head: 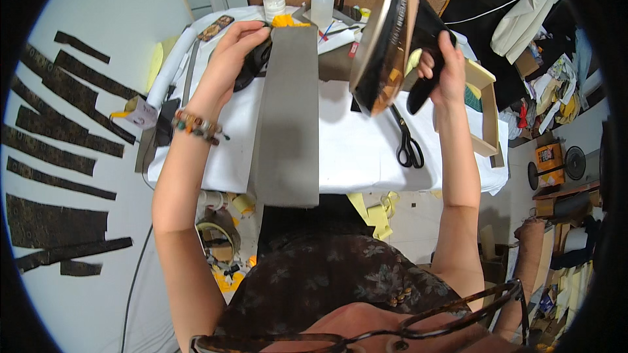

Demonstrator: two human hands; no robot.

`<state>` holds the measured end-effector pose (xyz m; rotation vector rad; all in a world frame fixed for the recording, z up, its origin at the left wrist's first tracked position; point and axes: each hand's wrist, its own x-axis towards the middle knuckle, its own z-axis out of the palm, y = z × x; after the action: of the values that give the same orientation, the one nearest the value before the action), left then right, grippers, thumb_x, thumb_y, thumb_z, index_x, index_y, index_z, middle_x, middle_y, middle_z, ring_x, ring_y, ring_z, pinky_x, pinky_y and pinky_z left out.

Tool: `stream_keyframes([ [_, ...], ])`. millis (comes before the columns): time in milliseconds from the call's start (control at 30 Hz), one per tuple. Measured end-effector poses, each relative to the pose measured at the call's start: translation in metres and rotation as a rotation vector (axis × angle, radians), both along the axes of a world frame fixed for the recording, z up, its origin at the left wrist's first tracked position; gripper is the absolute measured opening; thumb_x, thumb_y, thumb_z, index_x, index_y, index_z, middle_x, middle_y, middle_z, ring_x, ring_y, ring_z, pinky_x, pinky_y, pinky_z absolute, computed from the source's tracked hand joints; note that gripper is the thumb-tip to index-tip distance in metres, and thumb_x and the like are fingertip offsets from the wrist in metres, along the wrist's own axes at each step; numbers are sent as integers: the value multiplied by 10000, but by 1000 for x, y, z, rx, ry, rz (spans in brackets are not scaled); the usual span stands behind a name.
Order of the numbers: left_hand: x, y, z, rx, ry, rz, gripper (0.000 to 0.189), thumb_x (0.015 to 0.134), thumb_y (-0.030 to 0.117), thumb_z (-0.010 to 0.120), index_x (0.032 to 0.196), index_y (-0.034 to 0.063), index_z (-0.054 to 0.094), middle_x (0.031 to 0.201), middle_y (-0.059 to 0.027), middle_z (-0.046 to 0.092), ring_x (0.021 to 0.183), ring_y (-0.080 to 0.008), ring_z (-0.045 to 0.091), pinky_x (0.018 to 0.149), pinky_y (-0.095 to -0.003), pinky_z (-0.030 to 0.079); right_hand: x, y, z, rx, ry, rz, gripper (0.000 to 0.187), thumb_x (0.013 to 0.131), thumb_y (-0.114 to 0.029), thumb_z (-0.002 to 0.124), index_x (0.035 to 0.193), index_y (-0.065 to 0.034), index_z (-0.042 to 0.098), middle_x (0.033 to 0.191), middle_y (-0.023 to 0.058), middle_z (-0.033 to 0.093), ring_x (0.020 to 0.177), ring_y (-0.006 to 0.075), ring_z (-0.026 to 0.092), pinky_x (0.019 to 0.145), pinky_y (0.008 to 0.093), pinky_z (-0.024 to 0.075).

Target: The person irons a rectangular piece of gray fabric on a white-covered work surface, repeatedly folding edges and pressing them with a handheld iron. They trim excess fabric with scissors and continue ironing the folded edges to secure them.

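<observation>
My right hand (447,71) grips the black handle of a clothes iron (387,44), which is raised above the white-covered table with its metal soleplate turned left. A long grey fabric-covered board (289,113) lies in front of me, its near end jutting past the table's front edge. My left hand (240,51) is at the far left corner of this board, fingers bent over a black object (252,66). Whether the fingers hold that object or only rest on it is hard to see. Black-handled scissors (408,144) lie on the table below the iron.
At the back of the table (353,171) stand a squeeze bottle (322,5) and a lidded jar (274,2). A phone (216,28) lies at the back left. An open cream frame (483,108) sits at the right. Dark patterned strips (68,152) lie on the white surface at left.
</observation>
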<state>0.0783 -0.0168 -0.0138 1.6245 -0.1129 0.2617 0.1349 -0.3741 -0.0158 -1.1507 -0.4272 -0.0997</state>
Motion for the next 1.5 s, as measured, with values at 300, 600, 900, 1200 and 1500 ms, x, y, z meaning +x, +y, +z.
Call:
stream_keyframes([
  [300,79,-14,-21,-70,324,-202,261,873,131,767,1092,31,664,966,-46,707,805,-92,669,708,-232,541,99,51,-2,-35,-21,190,242,978,-322,644,990,-104,539,610,11,518,460,93,462,463,250,408],
  [600,74,-17,-27,-203,313,-196,287,848,176,803,1057,20,683,907,-45,716,768,-91,674,674,-223,534,91,75,2,-111,2,124,308,966,-288,664,1145,-53,579,607,1,511,445,71,431,452,233,393],
  [900,79,-19,-29,-182,275,-180,208,844,144,792,980,21,693,894,-30,704,771,-87,659,680,-230,524,89,77,-12,-204,78,101,283,981,-298,641,1128,-70,564,592,-8,473,437,69,410,437,234,379],
  [1200,82,-18,-32,-112,237,-184,191,863,175,776,986,62,683,881,9,687,742,-50,636,649,-206,511,88,79,-18,-195,73,86,294,985,-311,636,1129,-67,559,566,-19,440,426,69,396,431,234,371],
  [1500,77,-21,-29,-134,216,-129,165,801,148,811,871,43,704,848,3,681,766,-77,622,690,-228,487,84,80,-19,-226,78,62,293,982,-319,643,1116,-73,558,567,-23,446,436,70,411,435,235,375],
])
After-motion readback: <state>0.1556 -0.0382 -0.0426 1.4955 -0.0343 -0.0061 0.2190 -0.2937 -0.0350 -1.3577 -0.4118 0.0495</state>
